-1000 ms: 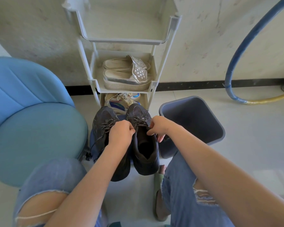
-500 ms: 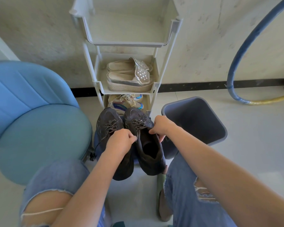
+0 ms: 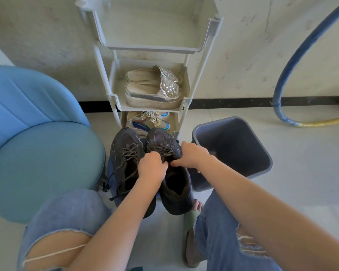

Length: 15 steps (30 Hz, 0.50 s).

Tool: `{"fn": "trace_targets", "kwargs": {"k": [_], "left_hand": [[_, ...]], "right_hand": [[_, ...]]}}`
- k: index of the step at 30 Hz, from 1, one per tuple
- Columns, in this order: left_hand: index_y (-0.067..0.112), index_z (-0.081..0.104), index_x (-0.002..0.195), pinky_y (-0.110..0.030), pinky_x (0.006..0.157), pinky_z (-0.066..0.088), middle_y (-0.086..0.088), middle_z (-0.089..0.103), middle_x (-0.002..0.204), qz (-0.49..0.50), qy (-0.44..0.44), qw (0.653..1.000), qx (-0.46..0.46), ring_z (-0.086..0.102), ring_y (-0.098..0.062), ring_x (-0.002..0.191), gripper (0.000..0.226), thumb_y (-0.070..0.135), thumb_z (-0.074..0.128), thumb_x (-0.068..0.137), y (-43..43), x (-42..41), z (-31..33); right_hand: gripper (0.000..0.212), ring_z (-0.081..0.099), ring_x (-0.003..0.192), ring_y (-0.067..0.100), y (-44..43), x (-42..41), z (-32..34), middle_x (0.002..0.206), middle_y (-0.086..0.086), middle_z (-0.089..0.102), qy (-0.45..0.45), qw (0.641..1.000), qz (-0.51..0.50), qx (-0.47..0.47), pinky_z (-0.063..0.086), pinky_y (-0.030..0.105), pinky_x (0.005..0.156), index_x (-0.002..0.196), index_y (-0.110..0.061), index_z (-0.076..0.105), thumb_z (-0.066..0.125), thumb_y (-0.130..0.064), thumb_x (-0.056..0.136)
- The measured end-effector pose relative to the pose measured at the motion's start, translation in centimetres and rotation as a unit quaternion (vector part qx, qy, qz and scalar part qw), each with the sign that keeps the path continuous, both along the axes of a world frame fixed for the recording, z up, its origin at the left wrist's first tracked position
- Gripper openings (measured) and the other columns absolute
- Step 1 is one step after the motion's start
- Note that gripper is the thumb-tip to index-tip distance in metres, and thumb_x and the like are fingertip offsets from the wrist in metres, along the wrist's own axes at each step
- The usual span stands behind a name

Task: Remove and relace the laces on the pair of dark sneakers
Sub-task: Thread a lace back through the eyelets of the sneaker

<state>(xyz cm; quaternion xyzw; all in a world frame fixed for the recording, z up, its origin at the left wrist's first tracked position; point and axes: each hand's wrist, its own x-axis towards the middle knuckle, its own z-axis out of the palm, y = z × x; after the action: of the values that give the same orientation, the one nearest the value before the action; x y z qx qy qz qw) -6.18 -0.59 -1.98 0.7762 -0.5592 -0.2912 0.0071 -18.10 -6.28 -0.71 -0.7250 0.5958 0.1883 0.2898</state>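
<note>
Two dark sneakers stand side by side on the floor between my knees, toes pointing away. The left sneaker [image 3: 125,151] has its grey speckled laces [image 3: 123,169] loose, with ends trailing down its left side. My left hand [image 3: 152,167] and my right hand [image 3: 192,155] both sit over the throat of the right sneaker [image 3: 176,184], fingers curled onto its lace [image 3: 163,148] near the top eyelets. The fingertips hide exactly what they pinch.
A white plastic shoe rack [image 3: 184,106] stands just beyond the sneakers, with silver platform slippers [image 3: 155,89] on it. A grey bin [image 3: 233,149] stands at right, a blue chair [image 3: 37,133] at left. A blue hose [image 3: 294,61] curves along the wall.
Both hands have stayed at the right sneaker's lacing and drawn slightly closer together. The view has shifted a little, so the shoes sit more centred.
</note>
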Motion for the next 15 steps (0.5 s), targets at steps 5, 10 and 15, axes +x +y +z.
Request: {"fn": "trace_targets", "kwargs": {"k": [5,10,15], "left_hand": [[0.003,0.052,0.117,-0.032,0.082,0.047,-0.014,0.062,0.113,-0.004,-0.003,1.000,0.009,0.061,-0.029,0.104,0.030,0.020,0.054,0.092,-0.5,0.0,-1.0],[0.002,0.036,0.137,-0.037,0.091,0.046,-0.019,0.057,0.124,-0.027,-0.016,0.999,0.022,0.057,-0.034,0.112,0.043,0.005,0.042,0.095,-0.4,0.6,-1.7],[0.006,0.021,0.148,-0.037,0.091,0.046,-0.018,0.054,0.129,-0.036,-0.018,0.999,0.034,0.056,-0.033,0.114,0.057,0.007,0.042,0.095,-0.4,0.5,-2.0]], "right_hand": [[0.024,0.062,0.090,0.028,-0.4,1.0,-1.2,0.104,0.014,0.060,-0.043,0.998,-0.010,0.043,0.050,0.029,0.072,0.110,-0.002,0.052,0.054,-0.019,0.094],[0.014,0.067,0.087,0.037,-1.2,0.1,-1.0,0.106,0.022,0.058,-0.051,0.994,-0.060,0.072,0.055,0.032,0.063,0.102,0.001,0.051,0.040,-0.003,0.095],[0.021,0.066,0.087,0.034,-1.0,-0.3,-1.5,0.106,0.023,0.063,-0.042,0.992,-0.057,0.104,0.052,0.030,0.064,0.106,0.005,0.053,0.039,-0.009,0.098]]}}
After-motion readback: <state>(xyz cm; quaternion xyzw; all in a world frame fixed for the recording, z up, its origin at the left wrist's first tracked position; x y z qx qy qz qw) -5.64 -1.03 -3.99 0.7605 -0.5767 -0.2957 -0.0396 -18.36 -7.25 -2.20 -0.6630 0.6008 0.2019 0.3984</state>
